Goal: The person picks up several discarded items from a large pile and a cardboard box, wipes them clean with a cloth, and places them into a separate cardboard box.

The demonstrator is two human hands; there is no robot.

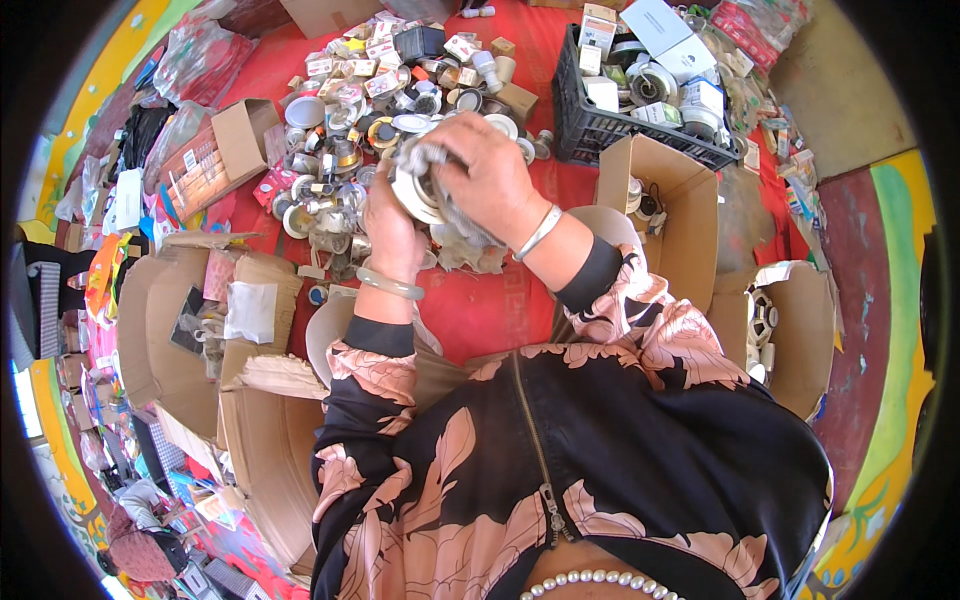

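Note:
Above the near edge of the pile, my left hand point(396, 228) grips a round, white-rimmed light fixture point(413, 203) by its side. My right hand point(492, 178) is closed over a crumpled greyish-white cloth point(462, 222), pressed against the fixture's face. Part of the fixture is hidden by the fingers and the cloth. Beyond both hands, a heap of small lamps and fittings point(340, 150) with little boxes among them covers the red cloth point(505, 320). More crumpled pale material lies just below the right hand.
A black plastic crate point(585, 130) full of lamps and boxes stands at the far right. Open cardboard boxes flank me: one point(680, 215) and another point(815, 345) on the right, several on the left, including a large one point(150, 330). A brown carton point(245, 140) leans at the far left.

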